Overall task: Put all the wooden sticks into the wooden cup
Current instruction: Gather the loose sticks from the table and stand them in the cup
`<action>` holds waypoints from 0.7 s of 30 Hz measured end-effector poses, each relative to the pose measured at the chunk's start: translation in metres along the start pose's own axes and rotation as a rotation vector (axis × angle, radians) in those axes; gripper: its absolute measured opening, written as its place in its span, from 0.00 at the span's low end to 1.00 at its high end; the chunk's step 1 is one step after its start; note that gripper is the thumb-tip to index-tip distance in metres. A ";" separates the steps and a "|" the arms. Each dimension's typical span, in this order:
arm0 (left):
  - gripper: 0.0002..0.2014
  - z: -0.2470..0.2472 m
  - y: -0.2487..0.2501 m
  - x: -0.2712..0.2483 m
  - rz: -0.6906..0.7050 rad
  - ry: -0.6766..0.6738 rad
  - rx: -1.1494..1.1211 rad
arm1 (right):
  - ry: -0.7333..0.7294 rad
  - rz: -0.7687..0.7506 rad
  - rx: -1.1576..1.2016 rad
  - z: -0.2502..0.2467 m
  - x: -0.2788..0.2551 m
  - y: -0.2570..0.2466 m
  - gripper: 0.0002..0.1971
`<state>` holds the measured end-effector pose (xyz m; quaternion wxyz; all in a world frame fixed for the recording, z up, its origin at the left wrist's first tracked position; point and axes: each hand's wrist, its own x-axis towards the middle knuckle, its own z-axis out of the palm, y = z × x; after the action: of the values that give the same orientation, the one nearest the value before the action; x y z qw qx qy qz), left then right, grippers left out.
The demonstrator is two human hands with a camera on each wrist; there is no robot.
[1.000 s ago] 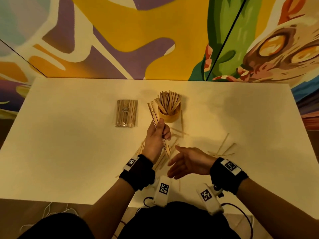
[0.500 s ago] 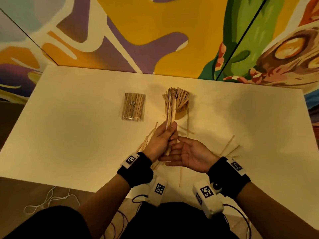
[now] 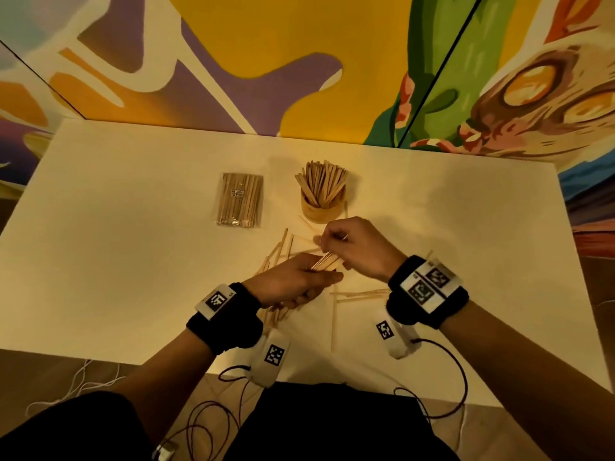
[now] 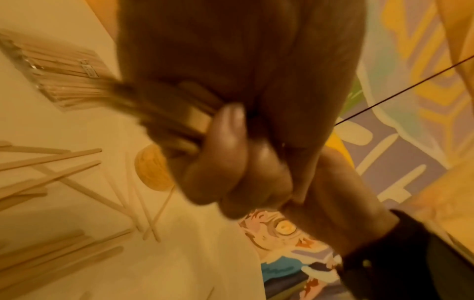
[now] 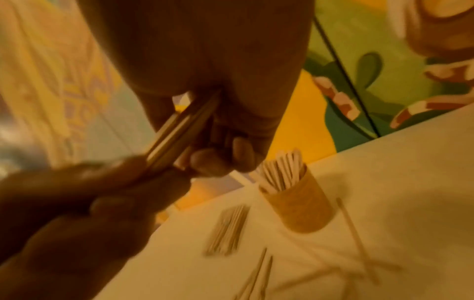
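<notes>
The wooden cup (image 3: 321,209) stands at the table's back middle, packed with upright sticks (image 3: 321,183). In front of it my left hand (image 3: 319,277) grips one end of a bundle of wooden sticks (image 3: 327,261), fingers curled round it (image 4: 228,130). My right hand (image 3: 327,239) comes over from the right and pinches the bundle's far end (image 5: 184,121). The bundle lies nearly level between both hands, just short of the cup (image 5: 297,207). Loose sticks (image 3: 361,294) lie scattered on the table under and around the hands (image 4: 51,162).
A sealed clear packet of sticks (image 3: 240,199) lies left of the cup. The white table (image 3: 116,261) ends at a painted wall behind. Cables hang off the near edge by my lap.
The bundle has come down from upright beside the cup to nearly level. My right hand has turned palm down and taken hold of its far end.
</notes>
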<state>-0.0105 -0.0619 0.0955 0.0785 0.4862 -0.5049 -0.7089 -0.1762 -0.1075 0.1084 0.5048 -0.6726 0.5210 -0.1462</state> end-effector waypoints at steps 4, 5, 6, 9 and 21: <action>0.07 0.001 -0.003 -0.003 -0.029 -0.018 -0.016 | -0.038 0.024 0.159 0.012 -0.007 0.006 0.13; 0.01 0.001 -0.003 -0.006 -0.024 -0.032 -0.051 | -0.073 0.030 0.194 0.012 -0.008 0.007 0.12; 0.05 0.001 -0.003 -0.007 -0.012 -0.051 -0.075 | -0.114 0.029 0.220 0.011 -0.010 0.008 0.12; 0.08 -0.002 -0.005 -0.011 0.025 -0.104 -0.117 | -0.198 0.003 0.306 0.010 -0.013 0.010 0.09; 0.24 -0.006 -0.032 -0.028 0.060 0.180 -0.498 | -0.085 0.068 0.421 0.007 -0.009 0.019 0.07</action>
<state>0.0206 -0.0342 0.0873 0.2610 0.4978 -0.3202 -0.7626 -0.1856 -0.0956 0.0924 0.6605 -0.5398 0.4795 -0.2061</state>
